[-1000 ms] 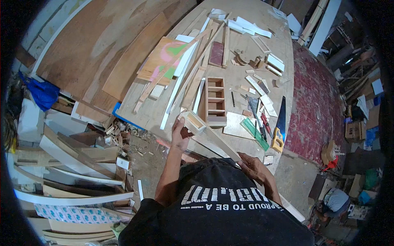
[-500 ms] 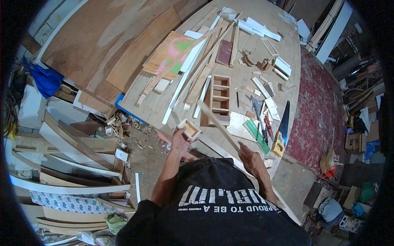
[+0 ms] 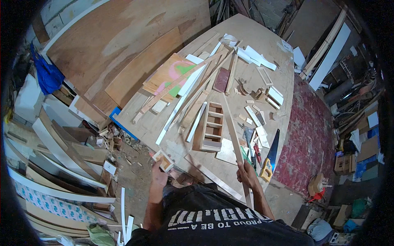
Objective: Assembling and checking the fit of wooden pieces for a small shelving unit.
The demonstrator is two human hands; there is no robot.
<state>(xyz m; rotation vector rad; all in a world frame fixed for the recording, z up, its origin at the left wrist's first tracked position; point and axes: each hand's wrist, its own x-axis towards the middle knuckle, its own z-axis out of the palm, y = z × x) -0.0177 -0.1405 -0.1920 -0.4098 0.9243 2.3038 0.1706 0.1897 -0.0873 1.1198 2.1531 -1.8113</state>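
The person's left hand point(image 3: 159, 175) grips a small open wooden box point(image 3: 165, 162) by its side, near the close edge of the table point(image 3: 271, 45). The right hand point(image 3: 248, 174) is wrapped around a long wooden strip point(image 3: 233, 131), which reaches out over the table, passing just right of a divided wooden box point(image 3: 205, 130). A yellow-handled saw point(image 3: 272, 153) lies near the right hand.

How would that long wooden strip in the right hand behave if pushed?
The wooden strip is probably stiff: it looks straight although a long length reaches beyond the right hand. That length may make it front-heavy. Its flat face suggests it would slide rather than roll.
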